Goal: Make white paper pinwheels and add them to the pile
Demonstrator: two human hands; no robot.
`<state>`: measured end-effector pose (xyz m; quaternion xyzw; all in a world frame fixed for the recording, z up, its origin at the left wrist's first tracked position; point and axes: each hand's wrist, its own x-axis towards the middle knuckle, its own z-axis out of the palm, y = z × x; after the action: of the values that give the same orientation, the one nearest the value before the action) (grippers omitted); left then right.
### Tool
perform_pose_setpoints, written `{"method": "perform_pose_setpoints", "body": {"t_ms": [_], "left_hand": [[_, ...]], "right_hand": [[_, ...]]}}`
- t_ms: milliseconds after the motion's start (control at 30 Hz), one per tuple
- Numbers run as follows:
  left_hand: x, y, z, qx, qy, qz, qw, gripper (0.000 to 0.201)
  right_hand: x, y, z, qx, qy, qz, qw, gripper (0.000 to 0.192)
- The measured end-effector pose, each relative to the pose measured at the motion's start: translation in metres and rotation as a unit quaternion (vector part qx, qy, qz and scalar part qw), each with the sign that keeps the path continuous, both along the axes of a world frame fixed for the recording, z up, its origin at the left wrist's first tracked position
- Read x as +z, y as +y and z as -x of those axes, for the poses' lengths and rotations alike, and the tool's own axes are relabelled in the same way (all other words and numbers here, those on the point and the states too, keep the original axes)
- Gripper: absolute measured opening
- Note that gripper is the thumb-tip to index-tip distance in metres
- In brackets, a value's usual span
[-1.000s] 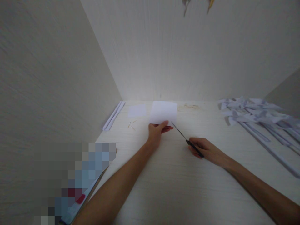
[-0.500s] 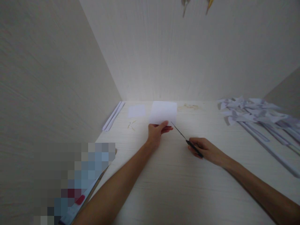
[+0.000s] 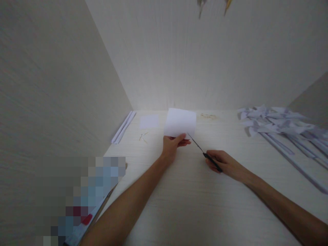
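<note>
- pinching white paper (image 3: 180,121): left hand (image 3: 170,147), sheet at its 12 o'clock, over table (image 3: 159,194).
- right hand (image 3: 229,164) grips black-handled blade (image 3: 209,159), tip near sheet's 5 o'clock corner.
- sheet has shifted toward 3 o'clock, tilting; apparently repositioned against blade.

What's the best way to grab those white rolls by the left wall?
Probably around the middle of the white rolls, coming from above and the right. They lie long and slim, side by side, so one grip may span both; the left wall runs close along their other side.
</note>
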<state>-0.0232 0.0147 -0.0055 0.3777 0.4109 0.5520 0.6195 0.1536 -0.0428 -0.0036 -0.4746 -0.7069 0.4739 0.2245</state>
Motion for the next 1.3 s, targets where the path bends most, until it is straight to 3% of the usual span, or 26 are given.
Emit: {"method": "perform_pose_setpoints", "body": {"t_ms": [1300], "left_hand": [[0.0020, -0.0090, -0.0071, -0.022, -0.022, 0.043, 0.999, 0.016]], "right_hand": [[0.0015, -0.0002, 0.0039, -0.015, 0.004, -0.009, 1.000, 0.032]]}}
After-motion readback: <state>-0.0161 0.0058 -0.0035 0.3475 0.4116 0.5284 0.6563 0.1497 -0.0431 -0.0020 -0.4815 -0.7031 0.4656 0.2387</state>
